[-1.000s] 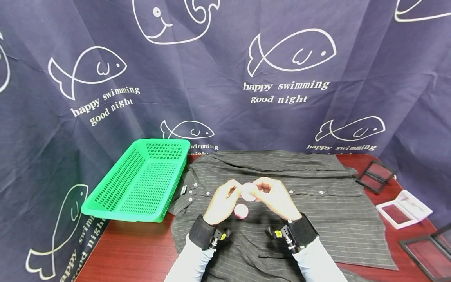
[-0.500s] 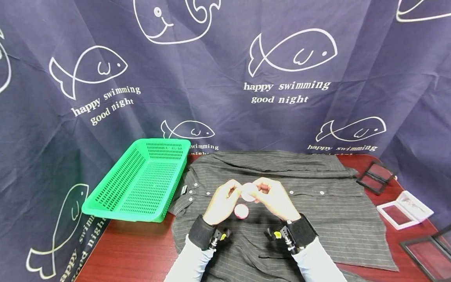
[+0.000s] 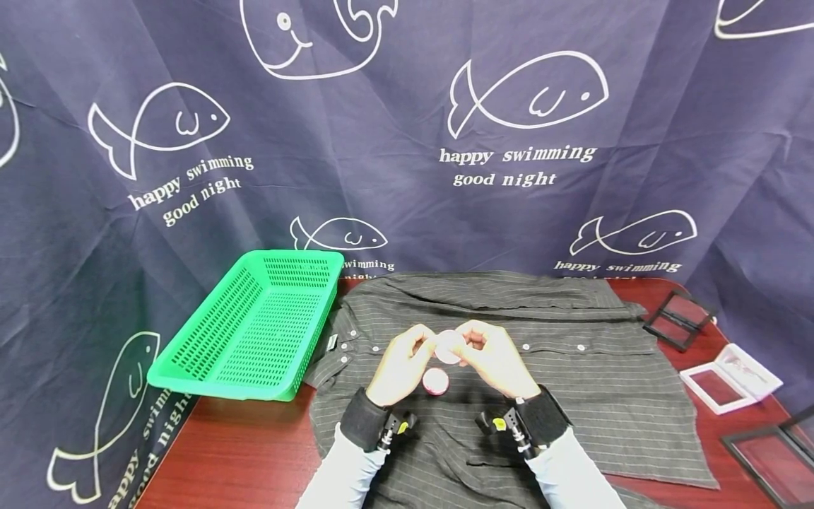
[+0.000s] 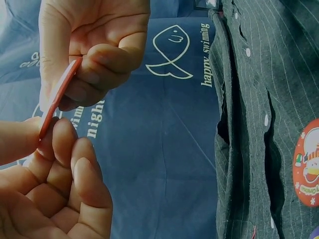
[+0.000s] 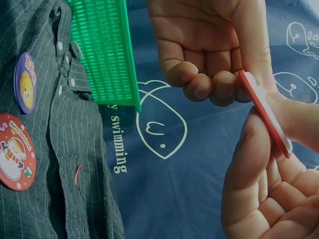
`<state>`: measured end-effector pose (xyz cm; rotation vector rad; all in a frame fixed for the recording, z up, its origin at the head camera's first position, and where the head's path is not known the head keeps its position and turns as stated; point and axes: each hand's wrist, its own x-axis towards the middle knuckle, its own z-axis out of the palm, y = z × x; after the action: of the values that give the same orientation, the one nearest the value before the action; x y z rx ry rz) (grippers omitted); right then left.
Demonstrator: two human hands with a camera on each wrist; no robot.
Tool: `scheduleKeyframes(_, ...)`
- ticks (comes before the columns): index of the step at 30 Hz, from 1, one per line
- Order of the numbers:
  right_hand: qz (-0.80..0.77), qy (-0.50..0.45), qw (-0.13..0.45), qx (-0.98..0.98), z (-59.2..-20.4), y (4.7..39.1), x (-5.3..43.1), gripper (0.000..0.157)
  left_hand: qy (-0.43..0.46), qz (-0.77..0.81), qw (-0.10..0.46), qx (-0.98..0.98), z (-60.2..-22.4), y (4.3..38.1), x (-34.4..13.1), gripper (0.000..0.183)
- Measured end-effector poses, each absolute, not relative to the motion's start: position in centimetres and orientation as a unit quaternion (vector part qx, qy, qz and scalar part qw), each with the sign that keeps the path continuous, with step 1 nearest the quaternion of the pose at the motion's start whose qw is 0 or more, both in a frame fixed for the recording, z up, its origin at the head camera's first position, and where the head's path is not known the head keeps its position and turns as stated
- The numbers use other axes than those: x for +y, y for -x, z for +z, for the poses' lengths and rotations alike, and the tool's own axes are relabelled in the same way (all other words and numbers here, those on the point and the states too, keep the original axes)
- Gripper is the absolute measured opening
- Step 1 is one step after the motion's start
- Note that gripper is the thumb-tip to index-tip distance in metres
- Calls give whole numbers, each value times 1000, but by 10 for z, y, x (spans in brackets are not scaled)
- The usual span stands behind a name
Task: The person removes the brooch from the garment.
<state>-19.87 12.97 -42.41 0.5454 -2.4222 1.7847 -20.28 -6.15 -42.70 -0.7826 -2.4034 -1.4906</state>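
Observation:
Over the middle of a dark striped shirt, both hands hold up a round button badge. My left hand pinches its left edge; my right hand pinches the opposite edge, thumb on the face. In both wrist views the badge stands nearly edge-on with a red rim, so its picture is hidden there. Just below the hands, a red snowman badge lies on the shirt. Beside it in the right wrist view is a purple badge with a yellow bear, not visible in the head view.
A green plastic basket stands at the left of the reddish wooden table. Along the right side lie a small black frame, a white frame and a larger black frame. A blue fish-print curtain hangs behind.

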Motion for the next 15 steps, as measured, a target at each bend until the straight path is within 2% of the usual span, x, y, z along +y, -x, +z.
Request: scheduleKeyframes(15, 575, -176, 52, -797, -426, 200, 130, 12, 273, -495, 112, -817, -428, 203, -60, 15)
